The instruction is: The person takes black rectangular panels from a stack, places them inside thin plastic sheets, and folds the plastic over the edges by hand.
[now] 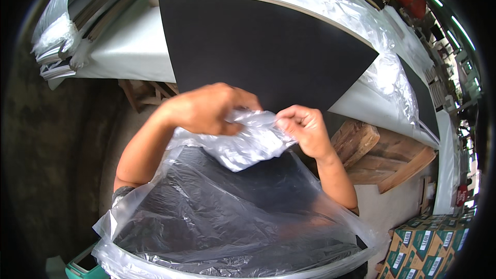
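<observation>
A large clear plastic bag [222, 206] spreads in front of me, its bunched upper edge raised between my hands. My right hand [312, 134] pinches that edge between thumb and fingertips. Bent over the same crumpled part, my left hand [204, 107] has curled fingers around the film, slightly blurred. Both forearms pass beneath or beside the wide film. Just beyond my hands lies a flat black panel [258, 46] with a pale far edge, resting on a white-covered table [134, 46].
More dark panels [108, 0] lie partly wrapped in plastic at the far left. Loose clear film [392, 77] covers the table's right side. Wooden blocks [380, 157] stand below it. Patterned cartons [426, 245] are stacked at the lower right, and a green container [82, 263] sits lower left.
</observation>
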`<state>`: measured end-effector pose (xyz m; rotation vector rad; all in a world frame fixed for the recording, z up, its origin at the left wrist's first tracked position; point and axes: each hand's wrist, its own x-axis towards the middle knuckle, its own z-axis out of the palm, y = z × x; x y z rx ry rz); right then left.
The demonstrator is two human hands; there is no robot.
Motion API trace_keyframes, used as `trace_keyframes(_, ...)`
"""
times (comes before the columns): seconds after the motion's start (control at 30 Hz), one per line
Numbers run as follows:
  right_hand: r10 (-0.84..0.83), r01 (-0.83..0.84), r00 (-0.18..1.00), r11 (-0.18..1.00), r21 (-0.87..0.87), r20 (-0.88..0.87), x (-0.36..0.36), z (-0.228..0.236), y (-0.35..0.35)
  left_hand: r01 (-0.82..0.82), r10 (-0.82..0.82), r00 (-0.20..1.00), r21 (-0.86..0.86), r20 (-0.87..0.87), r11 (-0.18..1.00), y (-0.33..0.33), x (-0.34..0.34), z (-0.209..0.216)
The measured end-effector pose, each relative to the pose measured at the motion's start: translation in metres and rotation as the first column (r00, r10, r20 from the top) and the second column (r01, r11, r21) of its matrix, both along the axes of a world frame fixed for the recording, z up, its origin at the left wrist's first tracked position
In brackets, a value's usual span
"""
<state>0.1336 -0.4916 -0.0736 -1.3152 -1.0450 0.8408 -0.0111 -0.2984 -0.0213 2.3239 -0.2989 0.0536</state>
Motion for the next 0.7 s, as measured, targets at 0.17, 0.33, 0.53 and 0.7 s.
trace_keyframes(0.17, 0.112, -0.124, 0.988, 0.986, -0.11, -0.11, 0.027, -0.025, -0.019, -0.26, 0.233, 0.965, -0.333, -0.121, 0.906, 0.024, -0.015, 0.004)
trace_keyframes(0.33, 0.188, -0.176, 0.978, 0.975, 0.135, -0.085, -0.005, -0.015, 0.008, -0.286, 0.353, 0.932, -0.433, 0.083, 0.855, -0.02, 0.013, -0.036)
trace_keyframes(0.53, 0.336, -0.311, 0.902, 0.941, 0.132, -0.272, 0.0, -0.018, 0.026, -0.245, 0.182, 0.967, -0.465, -0.178, 0.85, -0.026, 0.006, -0.033)
trace_keyframes(0.7, 0.069, 0.001, 0.898, 0.987, 0.158, -0.434, 0.007, -0.017, 0.026, -0.199, 0.134, 0.978, -0.525, -0.159, 0.828, -0.028, 0.0, -0.038)
